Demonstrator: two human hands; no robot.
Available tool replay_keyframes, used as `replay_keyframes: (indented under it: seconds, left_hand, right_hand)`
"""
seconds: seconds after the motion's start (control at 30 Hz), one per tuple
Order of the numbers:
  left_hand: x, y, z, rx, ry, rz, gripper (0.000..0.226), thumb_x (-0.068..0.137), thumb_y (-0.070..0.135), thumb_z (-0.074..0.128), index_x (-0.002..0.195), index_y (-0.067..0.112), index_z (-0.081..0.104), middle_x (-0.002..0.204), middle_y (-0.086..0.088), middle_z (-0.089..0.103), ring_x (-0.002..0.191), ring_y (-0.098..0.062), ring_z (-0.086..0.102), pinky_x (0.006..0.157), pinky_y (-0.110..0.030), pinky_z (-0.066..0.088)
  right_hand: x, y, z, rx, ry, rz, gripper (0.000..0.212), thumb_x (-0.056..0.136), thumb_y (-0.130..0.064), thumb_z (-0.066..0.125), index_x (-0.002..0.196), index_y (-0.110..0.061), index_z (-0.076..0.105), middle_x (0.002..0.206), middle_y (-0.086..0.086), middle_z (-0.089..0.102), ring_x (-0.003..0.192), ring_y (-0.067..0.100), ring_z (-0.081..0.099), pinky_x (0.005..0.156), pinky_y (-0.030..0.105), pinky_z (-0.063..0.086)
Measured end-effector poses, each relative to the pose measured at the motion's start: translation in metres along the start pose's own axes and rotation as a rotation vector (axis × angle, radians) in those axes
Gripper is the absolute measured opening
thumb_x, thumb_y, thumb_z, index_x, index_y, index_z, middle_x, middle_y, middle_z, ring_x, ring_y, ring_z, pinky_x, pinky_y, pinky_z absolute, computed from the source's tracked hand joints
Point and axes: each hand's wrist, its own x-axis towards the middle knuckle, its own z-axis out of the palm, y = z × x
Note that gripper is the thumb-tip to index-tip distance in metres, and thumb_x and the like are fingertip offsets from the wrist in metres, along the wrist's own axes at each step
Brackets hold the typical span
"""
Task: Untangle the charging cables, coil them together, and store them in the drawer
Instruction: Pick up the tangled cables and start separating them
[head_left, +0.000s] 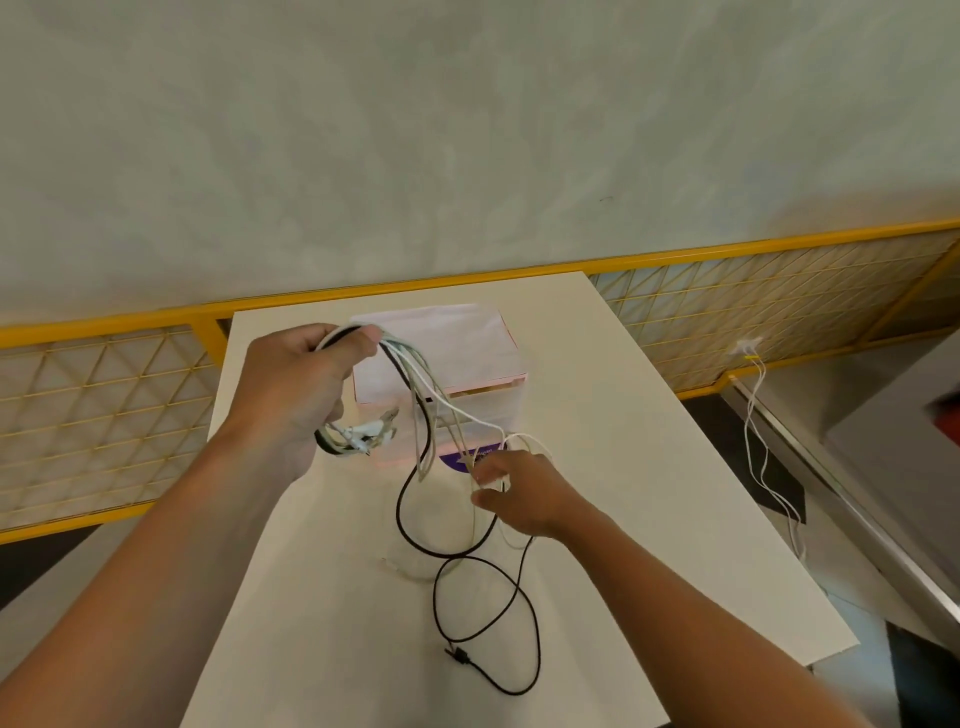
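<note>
My left hand (296, 384) is raised above the white table (332, 623) and grips a bundle of white and black charging cables (410, 374), with several plug ends hanging below the fist. From it the strands drop toward my right hand (519, 493), which pinches white cable strands just above the tabletop. A black cable (498, 618) trails on in loops across the table, its plug lying near the front. Behind the hands stands a small white drawer unit (467, 353) with a purple label; I cannot tell whether its drawer is open.
A yellow-framed mesh fence (753, 291) runs behind the table on both sides. At the right, two white cables (758, 431) hang from a wall socket down to the floor. The table's right edge drops off to a dark floor.
</note>
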Motion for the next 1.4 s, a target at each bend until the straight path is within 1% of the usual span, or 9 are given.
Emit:
replay_keyframes:
  seconds: [0.2, 0.43, 0.53, 0.67, 0.93, 1.0, 1.17, 1.23, 1.4]
  left_hand:
    - [0.004, 0.009, -0.013, -0.044, 0.042, 0.032, 0.014, 0.086, 0.025, 0.074, 0.076, 0.016, 0.07, 0.04, 0.014, 0.032, 0.034, -0.007, 0.023, 0.039, -0.017, 0.023]
    - [0.007, 0.006, -0.02, -0.061, 0.08, 0.023, 0.016, 0.085, 0.026, 0.076, 0.075, 0.015, 0.07, 0.04, 0.014, 0.032, 0.034, -0.009, 0.024, 0.039, -0.017, 0.023]
    - [0.009, 0.004, -0.023, -0.063, 0.088, 0.027, 0.016, 0.085, 0.025, 0.076, 0.074, 0.015, 0.069, 0.039, 0.014, 0.032, 0.034, -0.008, 0.023, 0.038, -0.016, 0.023]
    - [0.009, 0.003, -0.022, -0.065, 0.092, 0.019, 0.016, 0.085, 0.025, 0.075, 0.075, 0.015, 0.069, 0.039, 0.014, 0.032, 0.034, -0.009, 0.023, 0.038, -0.015, 0.023]
    - [0.007, -0.002, -0.012, -0.039, 0.081, -0.001, 0.018, 0.085, 0.028, 0.076, 0.072, 0.017, 0.069, 0.041, 0.013, 0.034, 0.037, -0.009, 0.025, 0.041, -0.019, 0.025]
    - [0.005, -0.004, -0.01, -0.028, 0.082, -0.009, 0.02, 0.085, 0.029, 0.076, 0.07, 0.018, 0.069, 0.046, 0.009, 0.034, 0.04, -0.011, 0.025, 0.042, -0.021, 0.025]
    - [0.005, -0.011, -0.011, 0.005, 0.096, -0.018, 0.02, 0.085, 0.03, 0.076, 0.07, 0.02, 0.068, 0.057, 0.002, 0.037, 0.045, -0.014, 0.027, 0.042, -0.021, 0.027]
    - [0.007, -0.014, -0.012, 0.002, 0.102, -0.028, 0.02, 0.086, 0.029, 0.075, 0.071, 0.018, 0.067, 0.058, 0.001, 0.037, 0.043, -0.014, 0.026, 0.042, -0.021, 0.026]
    - [0.009, -0.024, -0.008, 0.01, 0.068, -0.077, 0.026, 0.087, 0.029, 0.074, 0.071, 0.012, 0.062, 0.059, -0.001, 0.035, 0.05, -0.018, 0.025, 0.047, -0.026, 0.024]
  right_hand:
    - [0.003, 0.025, 0.0, -0.163, -0.147, 0.121, 0.054, 0.083, -0.044, 0.074, 0.132, -0.034, 0.055, 0.121, 0.003, 0.067, 0.116, 0.022, 0.058, 0.099, 0.039, 0.049]
    - [-0.009, 0.06, 0.003, -0.324, -0.063, 0.275, 0.045, 0.085, -0.032, 0.073, 0.126, -0.032, 0.057, 0.124, 0.004, 0.043, 0.112, 0.03, 0.057, 0.087, 0.032, 0.047]
    - [-0.012, 0.075, 0.002, -0.204, 0.025, 0.3, 0.03, 0.085, -0.019, 0.064, 0.113, -0.028, 0.059, 0.112, 0.005, 0.06, 0.102, 0.026, 0.061, 0.078, 0.028, 0.045]
    - [-0.011, 0.077, -0.006, 0.302, 0.08, 0.355, 0.024, 0.086, -0.01, 0.063, 0.107, -0.019, 0.061, 0.101, 0.01, 0.07, 0.076, 0.022, 0.07, 0.071, 0.033, 0.058]
    - [-0.013, 0.056, 0.014, 0.655, -0.054, 0.343, 0.094, 0.086, -0.003, 0.074, 0.154, -0.041, 0.021, 0.117, 0.023, 0.065, 0.078, 0.029, 0.072, 0.076, 0.039, 0.06]
    - [-0.017, 0.05, 0.02, 0.68, -0.088, 0.329, 0.099, 0.088, 0.002, 0.068, 0.156, -0.043, 0.012, 0.105, 0.019, 0.071, 0.072, 0.029, 0.072, 0.074, 0.037, 0.057]
    - [-0.018, 0.029, 0.005, 0.425, 0.088, 0.298, 0.064, 0.098, -0.01, 0.052, 0.151, -0.035, 0.027, 0.084, 0.012, 0.075, 0.054, 0.017, 0.061, 0.048, 0.027, 0.048]
    - [-0.017, 0.022, -0.007, 0.389, 0.172, 0.268, 0.049, 0.099, -0.013, 0.049, 0.142, -0.033, 0.037, 0.083, 0.01, 0.073, 0.062, 0.017, 0.064, 0.046, 0.028, 0.045]
    - [-0.014, 0.005, -0.04, 0.429, 0.239, 0.187, 0.026, 0.1, -0.011, 0.044, 0.119, -0.025, 0.055, 0.072, 0.005, 0.073, 0.042, 0.009, 0.043, 0.045, 0.027, 0.037]
